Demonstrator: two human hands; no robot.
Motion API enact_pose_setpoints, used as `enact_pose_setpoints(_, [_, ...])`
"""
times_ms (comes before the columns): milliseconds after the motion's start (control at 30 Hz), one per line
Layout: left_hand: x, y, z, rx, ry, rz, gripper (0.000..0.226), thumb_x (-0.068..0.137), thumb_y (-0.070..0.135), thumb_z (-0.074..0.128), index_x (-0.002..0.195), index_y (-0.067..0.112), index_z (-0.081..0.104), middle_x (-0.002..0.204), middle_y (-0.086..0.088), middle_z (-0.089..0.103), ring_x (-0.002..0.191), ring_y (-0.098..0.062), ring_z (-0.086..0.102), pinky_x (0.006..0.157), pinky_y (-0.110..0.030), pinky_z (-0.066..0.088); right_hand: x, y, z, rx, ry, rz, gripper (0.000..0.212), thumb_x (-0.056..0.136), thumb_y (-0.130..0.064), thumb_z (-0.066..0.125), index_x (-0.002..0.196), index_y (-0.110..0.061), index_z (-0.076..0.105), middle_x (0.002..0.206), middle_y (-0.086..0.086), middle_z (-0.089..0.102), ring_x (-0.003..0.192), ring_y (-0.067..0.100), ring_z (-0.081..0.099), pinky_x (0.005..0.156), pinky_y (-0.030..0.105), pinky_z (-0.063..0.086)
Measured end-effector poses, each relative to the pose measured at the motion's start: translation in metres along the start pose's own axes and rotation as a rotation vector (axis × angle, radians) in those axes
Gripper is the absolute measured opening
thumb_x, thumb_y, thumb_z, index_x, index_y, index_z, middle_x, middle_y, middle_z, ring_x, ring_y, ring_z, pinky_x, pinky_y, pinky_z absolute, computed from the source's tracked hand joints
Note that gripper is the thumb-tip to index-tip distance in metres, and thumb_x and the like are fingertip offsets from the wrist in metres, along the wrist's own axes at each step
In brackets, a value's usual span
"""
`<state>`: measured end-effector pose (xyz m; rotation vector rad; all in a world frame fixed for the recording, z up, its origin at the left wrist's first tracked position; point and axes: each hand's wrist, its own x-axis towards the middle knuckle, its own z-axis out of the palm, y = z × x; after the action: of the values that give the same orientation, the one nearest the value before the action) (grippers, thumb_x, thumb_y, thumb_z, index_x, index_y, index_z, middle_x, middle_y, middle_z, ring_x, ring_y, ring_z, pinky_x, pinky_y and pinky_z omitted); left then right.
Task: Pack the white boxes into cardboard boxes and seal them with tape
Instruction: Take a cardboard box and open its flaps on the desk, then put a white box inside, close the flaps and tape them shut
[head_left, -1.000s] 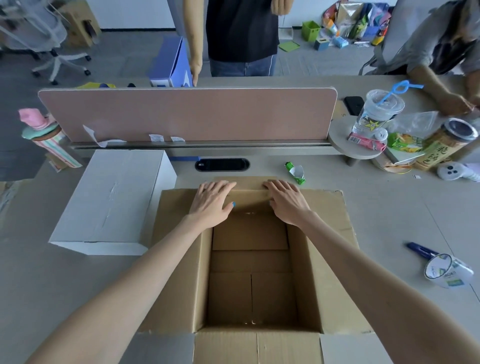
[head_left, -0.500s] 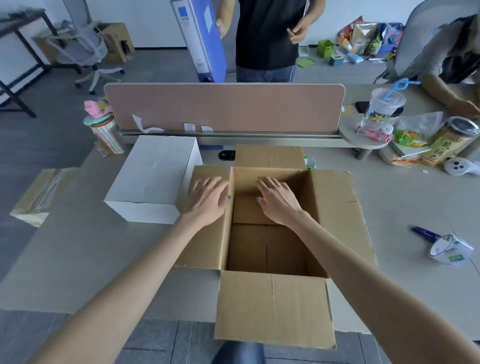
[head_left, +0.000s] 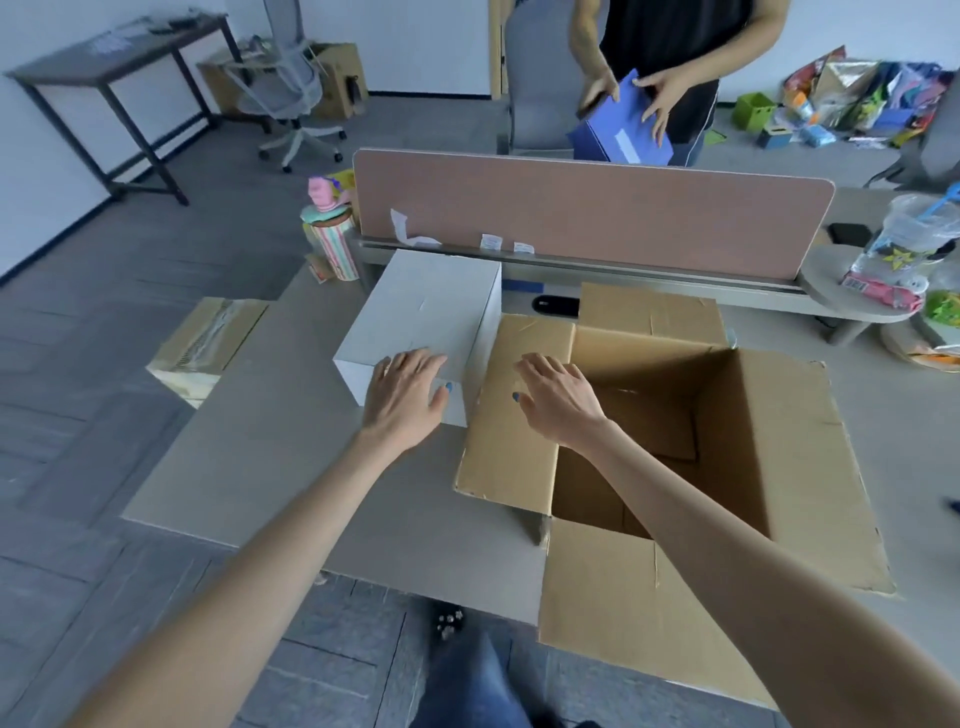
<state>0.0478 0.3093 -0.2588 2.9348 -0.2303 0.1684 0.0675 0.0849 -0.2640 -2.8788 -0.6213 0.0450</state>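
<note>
On the pale grey surface (head_left: 291, 467) the work has shifted from container to cargo. A second ago both grips were pressing back the flaps of the large open brown cardboard box (head_left: 789, 467); now all four flaps lie splayed outward and its inside is bare. Since then the left grip (head_left: 402, 395) has crossed to the plain white rectangular box (head_left: 431, 306), which stands just beside the cardboard box's left flap. It rests flat on the near top edge, fingers straight and spread, curled round nothing. The right grip (head_left: 556, 400) has come out of the cardboard box and hangs over that left flap, fingers extended and empty — whether it touches the cardboard I cannot tell. I judge the opening-up finished and the lift of the white box next; nothing is packed or taped yet.

Along the surface's far edge runs a long dusty-pink divider panel (head_left: 597, 213), with a striped cup (head_left: 335, 244) at its left end and a clear plastic cup with a blue straw (head_left: 904, 239) to the right. Beyond the panel a standing person handles a blue box (head_left: 623, 130). On the grey floor to the left sits a taped brown carton (head_left: 202, 343) — a grey swivel chair (head_left: 285, 88) and a dark table (head_left: 104, 67) stand farther back.
</note>
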Motion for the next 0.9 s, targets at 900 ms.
enact_pose_setpoints(900, [0.123, -0.182, 0.041, -0.454, -0.235, -0.180, 0.088, 0.091, 0.039, 0.062, 0.155, 0.012, 0.009, 0.151, -0.012, 0.031, 0.135, -0.032, 0.038, 0.101, -0.044, 0.041, 0.175, -0.095, 0.083, 0.627, 0.057, 0.774, 0.077, 0.097, -0.038, 0.053, 0.151, -0.007, 0.008, 0.152, 0.017, 0.032, 0.125, 0.041, 0.049, 0.094, 0.043, 0.042])
